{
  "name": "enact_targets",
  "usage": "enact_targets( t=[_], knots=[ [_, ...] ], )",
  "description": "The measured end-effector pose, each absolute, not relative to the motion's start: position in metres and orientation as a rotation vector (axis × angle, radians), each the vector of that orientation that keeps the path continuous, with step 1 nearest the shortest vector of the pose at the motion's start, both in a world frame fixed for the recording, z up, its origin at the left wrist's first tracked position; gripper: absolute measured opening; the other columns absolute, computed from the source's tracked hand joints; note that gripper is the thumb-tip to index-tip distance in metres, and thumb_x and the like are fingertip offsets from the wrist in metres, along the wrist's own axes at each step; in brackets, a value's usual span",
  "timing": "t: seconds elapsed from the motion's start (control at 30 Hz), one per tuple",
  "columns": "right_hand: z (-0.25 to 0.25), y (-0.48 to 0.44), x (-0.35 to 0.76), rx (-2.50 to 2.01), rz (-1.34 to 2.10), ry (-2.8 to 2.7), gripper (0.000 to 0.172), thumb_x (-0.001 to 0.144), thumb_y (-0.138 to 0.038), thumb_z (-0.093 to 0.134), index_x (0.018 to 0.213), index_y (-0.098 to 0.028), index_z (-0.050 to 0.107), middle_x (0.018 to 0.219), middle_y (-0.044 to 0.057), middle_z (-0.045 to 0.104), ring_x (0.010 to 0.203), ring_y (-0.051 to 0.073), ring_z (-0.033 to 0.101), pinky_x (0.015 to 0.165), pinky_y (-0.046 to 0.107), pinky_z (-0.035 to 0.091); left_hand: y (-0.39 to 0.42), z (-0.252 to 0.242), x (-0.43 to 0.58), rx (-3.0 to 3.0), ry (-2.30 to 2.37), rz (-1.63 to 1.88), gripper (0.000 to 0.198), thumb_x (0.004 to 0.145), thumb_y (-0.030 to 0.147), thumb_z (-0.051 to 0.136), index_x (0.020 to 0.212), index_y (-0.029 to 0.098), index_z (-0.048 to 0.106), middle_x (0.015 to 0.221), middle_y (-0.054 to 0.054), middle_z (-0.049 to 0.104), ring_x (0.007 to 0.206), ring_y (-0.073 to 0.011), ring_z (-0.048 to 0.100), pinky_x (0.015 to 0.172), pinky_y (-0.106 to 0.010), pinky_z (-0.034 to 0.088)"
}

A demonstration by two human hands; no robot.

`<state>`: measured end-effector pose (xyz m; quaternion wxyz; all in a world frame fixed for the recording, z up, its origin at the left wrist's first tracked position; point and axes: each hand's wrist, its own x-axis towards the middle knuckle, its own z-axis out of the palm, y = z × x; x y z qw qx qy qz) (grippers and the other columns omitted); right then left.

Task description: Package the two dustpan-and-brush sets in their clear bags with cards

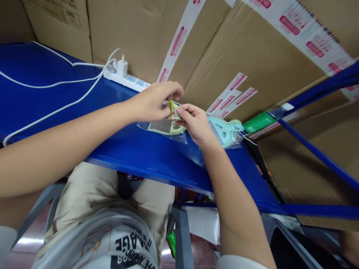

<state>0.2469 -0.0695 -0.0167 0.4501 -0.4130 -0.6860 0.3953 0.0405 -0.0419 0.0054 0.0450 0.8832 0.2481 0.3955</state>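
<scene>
My left hand (157, 101) and my right hand (195, 121) meet over a blue shelf (134, 149). Both pinch a small yellow-green printed card (173, 110) between fingertips. Under the hands lies a pale green comb (165, 127) inside a clear plastic bag (179, 137). Just right of my right hand sits a stack of light blue and green combs (226, 130), partly hidden by the hand.
A white power strip (127, 79) with a plugged charger (122, 67) and white cables (56, 84) lies at the shelf's back. Large taped cardboard boxes (224, 48) stand behind. A green pack (258, 122) rests at the right. My lap and a grey stool are below.
</scene>
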Motion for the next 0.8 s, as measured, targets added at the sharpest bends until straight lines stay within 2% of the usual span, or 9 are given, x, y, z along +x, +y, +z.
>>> enact_targets(
  t=[0.2,0.27,0.4,0.6,0.8],
  knots=[
    [-0.014,-0.0716,0.249,-1.001,0.944,-1.721,0.041,0.083,-0.061,0.081,0.085,-0.024,0.064,0.081,-0.001,0.062,0.079,0.015,0.063,0.069,0.028,0.06,-0.0459,0.003,0.0388,2.843,0.649,1.059,0.066,0.079,0.024,0.065,0.143,0.023,0.053,0.135,-0.011,0.069,0.129,-0.0323,0.062,0.108,-0.048,0.047],
    [-0.0125,-0.0733,0.2492,-0.986,0.94,-1.74,0.042,0.082,-0.061,0.081,0.085,-0.024,0.063,0.081,-0.001,0.061,0.08,0.015,0.063,0.069,0.029,0.059,-0.0476,0.0017,0.0391,2.868,0.625,0.97,0.07,0.079,0.027,0.068,0.147,0.024,0.049,0.136,-0.011,0.069,0.13,-0.0325,0.063,0.108,-0.048,0.047],
    [-0.0091,-0.076,0.2495,-0.977,0.913,-1.749,0.044,0.081,-0.063,0.082,0.084,-0.024,0.062,0.081,-0.001,0.061,0.079,0.015,0.062,0.067,0.027,0.058,-0.0481,-0.0032,0.0407,2.864,0.64,0.883,0.069,0.082,0.027,0.068,0.147,0.026,0.047,0.136,-0.01,0.068,0.127,-0.0298,0.065,0.104,-0.043,0.048],
    [-0.0095,-0.0745,0.2505,-1.0,0.896,-1.751,0.046,0.08,-0.065,0.082,0.084,-0.023,0.063,0.082,-0.001,0.064,0.078,0.014,0.063,0.065,0.026,0.058,-0.0482,-0.0048,0.0424,2.914,0.766,0.825,0.061,0.083,0.026,0.064,0.142,0.021,0.051,0.136,-0.011,0.067,0.129,-0.0302,0.062,0.105,-0.042,0.046],
    [-0.0137,-0.0745,0.2518,-1.073,0.925,-1.73,0.046,0.078,-0.063,0.084,0.098,-0.026,0.067,0.089,0.001,0.071,0.082,0.017,0.069,0.067,0.029,0.061,-0.0509,-0.0039,0.0447,2.922,0.92,0.854,0.057,0.082,0.027,0.065,0.137,0.021,0.056,0.13,-0.011,0.068,0.128,-0.0323,0.06,0.107,-0.043,0.045]
  ],
)
